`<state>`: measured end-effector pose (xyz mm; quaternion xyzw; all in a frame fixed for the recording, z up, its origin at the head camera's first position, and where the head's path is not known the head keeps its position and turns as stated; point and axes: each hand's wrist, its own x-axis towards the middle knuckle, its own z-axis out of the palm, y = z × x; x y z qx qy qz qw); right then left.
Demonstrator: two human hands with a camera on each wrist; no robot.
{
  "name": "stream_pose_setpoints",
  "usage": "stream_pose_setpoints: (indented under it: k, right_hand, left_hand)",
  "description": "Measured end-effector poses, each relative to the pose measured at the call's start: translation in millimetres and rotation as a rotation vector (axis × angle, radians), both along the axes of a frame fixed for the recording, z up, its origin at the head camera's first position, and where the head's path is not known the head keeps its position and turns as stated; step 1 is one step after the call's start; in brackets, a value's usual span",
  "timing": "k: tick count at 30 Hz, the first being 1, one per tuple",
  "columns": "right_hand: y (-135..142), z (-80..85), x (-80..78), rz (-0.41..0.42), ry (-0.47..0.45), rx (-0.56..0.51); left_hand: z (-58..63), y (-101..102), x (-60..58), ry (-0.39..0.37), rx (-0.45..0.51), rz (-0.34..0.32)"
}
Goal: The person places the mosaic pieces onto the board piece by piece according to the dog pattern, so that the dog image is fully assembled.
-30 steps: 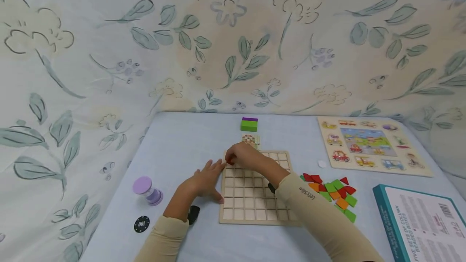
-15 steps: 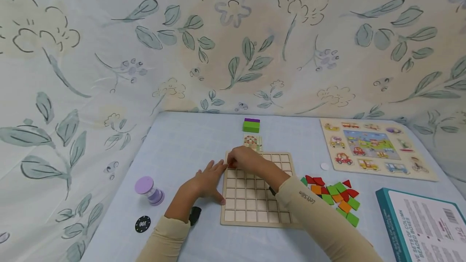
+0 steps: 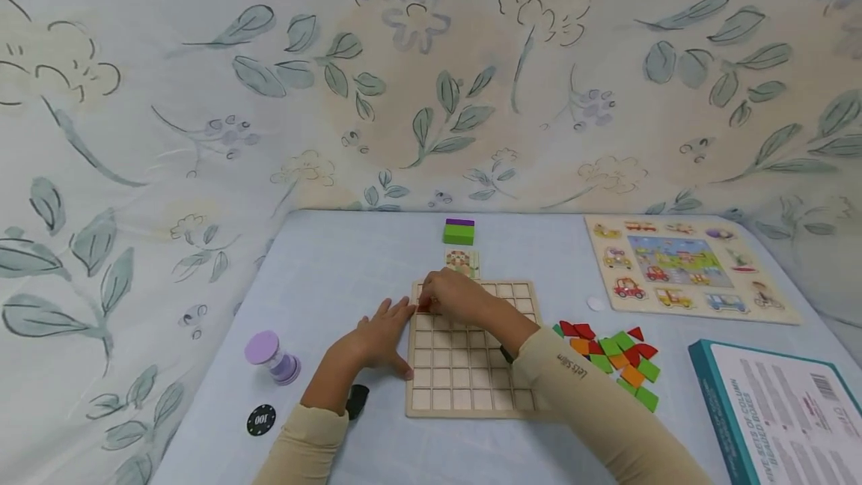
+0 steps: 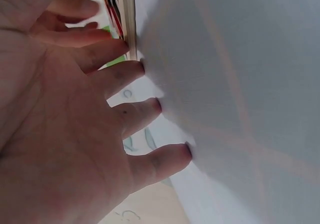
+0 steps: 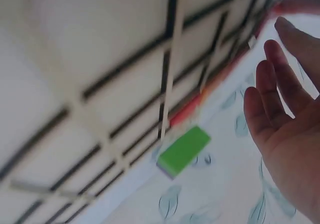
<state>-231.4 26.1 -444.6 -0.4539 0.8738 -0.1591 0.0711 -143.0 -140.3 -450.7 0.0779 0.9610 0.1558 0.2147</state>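
A wooden grid board (image 3: 460,378) with square cells lies in the middle of the table. My right hand (image 3: 461,298) reaches over its far left corner, fingers curled and pinching a small red piece (image 3: 423,308) at the cells there. In the right wrist view, red shows near those fingertips, and another red piece (image 5: 185,113) sits along the board's far side. My left hand (image 3: 373,343) lies spread at the board's left edge, its thumb by the frame. The left wrist view shows its fingers (image 4: 165,161) extended, fingertips at the table and the board's side. A picture card (image 3: 463,262) lies just beyond the board.
Loose red, green and orange pieces (image 3: 631,375) are scattered right of the board. Farther right are a picture puzzle (image 3: 687,305) and a teal-edged box (image 3: 774,410). A green block (image 3: 459,234) stands behind. On the left are a lilac hourglass-shaped object (image 3: 272,358) and a black disc (image 3: 261,420).
My right fingers have shifted slightly around the red piece at the board's far left corner. The left hand stays at the board's edge. The head view sways a little.
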Motion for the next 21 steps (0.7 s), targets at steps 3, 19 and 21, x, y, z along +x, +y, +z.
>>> stream_pose_setpoints:
  k: [3, 19, 21]
  right_hand:
    - [19.0, 12.6, 0.4, -0.037, -0.026, -0.01]
    - [198.3, 13.7, 34.7, -0.447, -0.201, 0.217]
    - [210.3, 12.6, 40.1, -0.52, -0.199, 0.243]
  left_hand:
    - [-2.0, 0.5, -0.5, 0.002, 0.0, 0.022]
    - [3.7, 3.3, -3.5, -0.009, 0.001, 0.011]
    - [3.1, 4.6, -4.3, -0.012, -0.002, 0.009]
